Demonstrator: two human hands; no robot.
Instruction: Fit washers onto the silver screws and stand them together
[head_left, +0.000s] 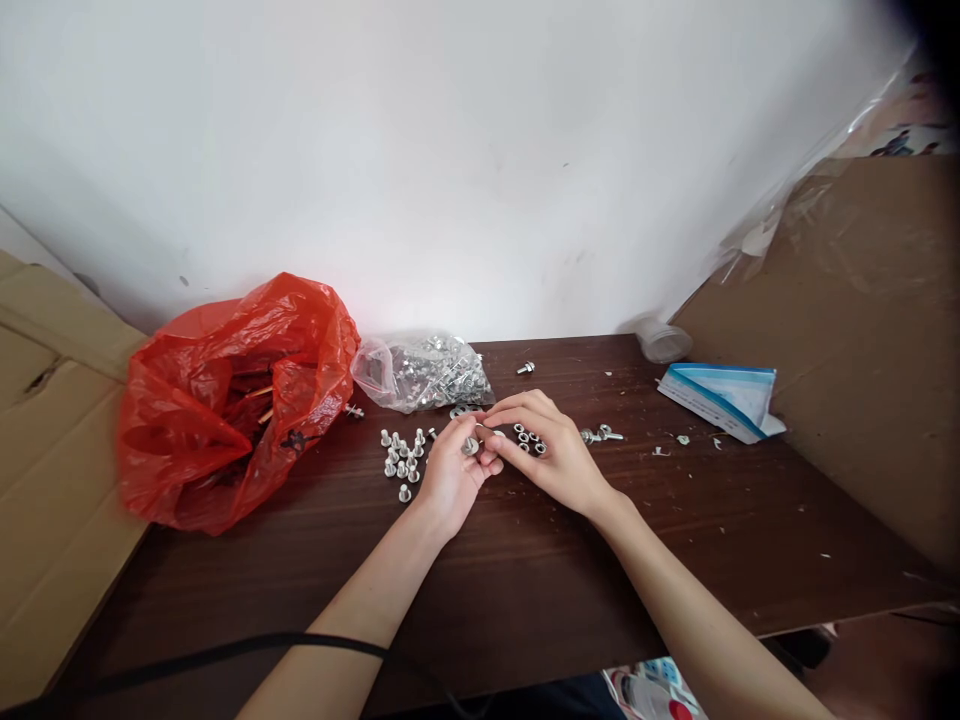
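My left hand [450,485] is closed around a metal bolt [469,446], its round end showing between thumb and fingers. The fingertips of my right hand [553,452] meet my left fingers beside the bolt, closed in a pinch; what they grip is too small to name. Left of my hands, several bolts [403,468] stand on their heads on the dark table [525,590]. Several nuts [524,447] lie partly behind my right fingers. Flat washers [458,411] peek out behind my left fingertips. Bolts with parts fitted on them [602,435] rest right of my right hand.
A red plastic bag [180,400] stands at the left, beside a clear bag of small metal parts [442,375]. One loose bolt [526,368] lies near the wall. On the right are a blue-and-white packet [724,398] and a clear cup [664,341]. A black cable [247,645] crosses my left forearm.
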